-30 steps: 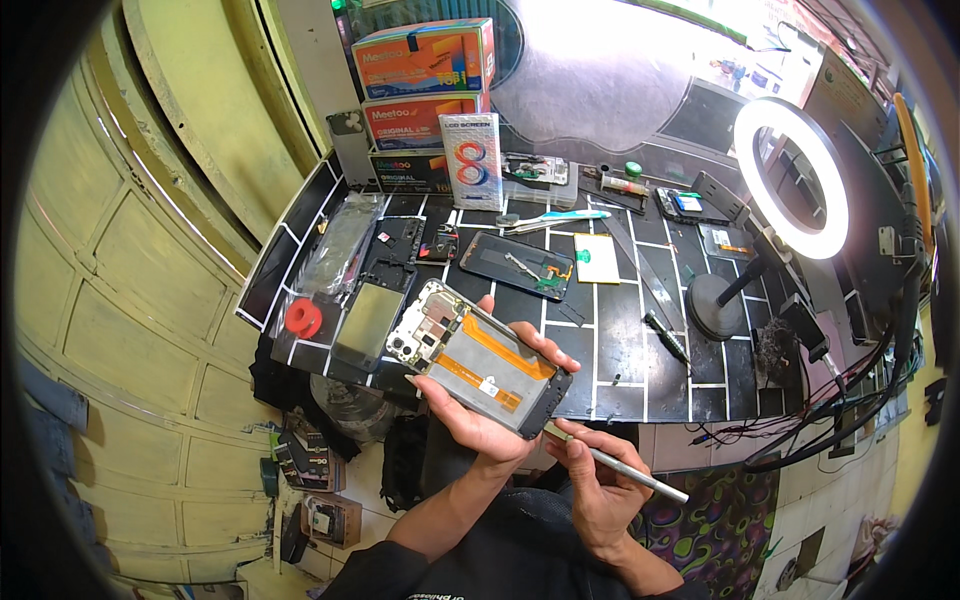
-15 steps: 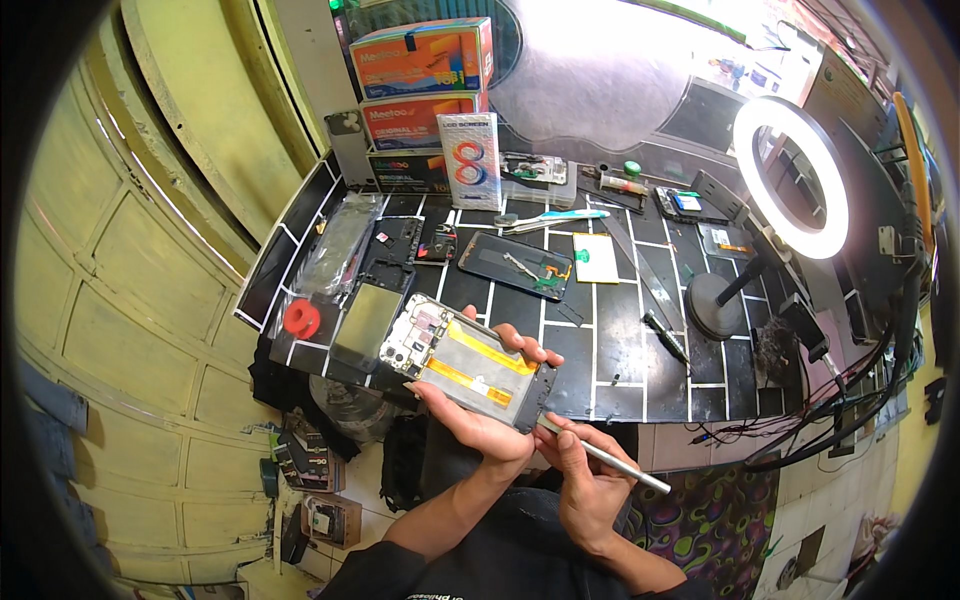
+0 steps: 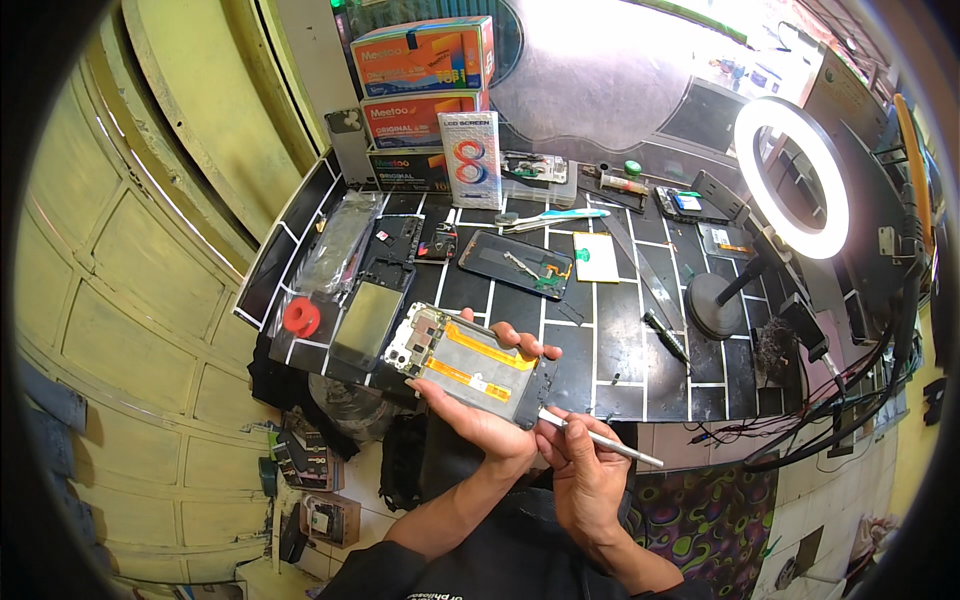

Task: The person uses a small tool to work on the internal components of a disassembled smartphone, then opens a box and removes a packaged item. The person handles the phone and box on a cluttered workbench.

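Note:
My left hand (image 3: 478,420) cradles an opened smartphone (image 3: 482,362) from below, thumb along its near edge and fingertips showing over its far edge. The phone's inside faces up: a circuit board at its left end, two yellow-orange flex cables across a grey metal plate, and a black section at its right end. My right hand (image 3: 588,470) grips a slim silver pen-like tool (image 3: 625,449). The tool's tip meets the phone's lower right corner; exactly what it touches is too small to tell.
On the black tiled table (image 3: 620,380) lie a dark phone panel (image 3: 515,265), a yellow-edged battery (image 3: 597,258), a toothbrush (image 3: 560,217), a red spool (image 3: 301,318) and a black-handled tool (image 3: 665,336). Stacked boxes (image 3: 425,120) stand at the back; a lit ring lamp (image 3: 748,150) is at right.
The phone's left end has dipped slightly and its tilt has changed. My right hand and the silver tool have shifted a little, with the tool's far end slightly left and higher.

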`<act>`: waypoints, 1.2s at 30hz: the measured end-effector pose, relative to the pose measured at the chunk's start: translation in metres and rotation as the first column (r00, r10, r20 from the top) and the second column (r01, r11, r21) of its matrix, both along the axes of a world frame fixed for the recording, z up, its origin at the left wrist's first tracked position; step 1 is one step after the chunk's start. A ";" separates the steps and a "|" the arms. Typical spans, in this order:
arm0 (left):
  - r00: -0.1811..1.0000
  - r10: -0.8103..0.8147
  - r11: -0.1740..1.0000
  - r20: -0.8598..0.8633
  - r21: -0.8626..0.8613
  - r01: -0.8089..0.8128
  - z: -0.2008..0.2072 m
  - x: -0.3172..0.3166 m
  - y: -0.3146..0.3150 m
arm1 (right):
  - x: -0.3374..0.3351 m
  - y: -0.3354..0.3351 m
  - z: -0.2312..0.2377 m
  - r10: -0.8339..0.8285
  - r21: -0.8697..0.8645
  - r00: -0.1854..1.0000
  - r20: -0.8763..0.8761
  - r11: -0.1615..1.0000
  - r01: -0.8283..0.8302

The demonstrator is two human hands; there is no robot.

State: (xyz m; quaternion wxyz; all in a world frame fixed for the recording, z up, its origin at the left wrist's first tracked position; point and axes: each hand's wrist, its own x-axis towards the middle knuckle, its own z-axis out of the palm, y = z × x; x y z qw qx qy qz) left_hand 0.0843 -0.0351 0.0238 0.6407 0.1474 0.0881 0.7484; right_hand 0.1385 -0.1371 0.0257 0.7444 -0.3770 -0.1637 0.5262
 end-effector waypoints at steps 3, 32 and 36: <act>0.999 0.008 1.000 -0.038 -0.008 -0.009 -0.001 0.000 0.002 | -0.002 -0.002 0.000 -0.046 0.048 0.968 0.245 0.998 0.035; 0.995 0.068 0.998 -0.075 0.006 -0.068 0.000 0.000 0.002 | 0.004 0.003 0.007 0.064 -0.028 0.992 -0.105 0.997 -0.067; 0.996 0.065 0.998 -0.061 0.010 -0.064 -0.002 0.000 0.002 | 0.006 0.003 0.005 0.103 -0.030 0.974 -0.200 0.993 -0.111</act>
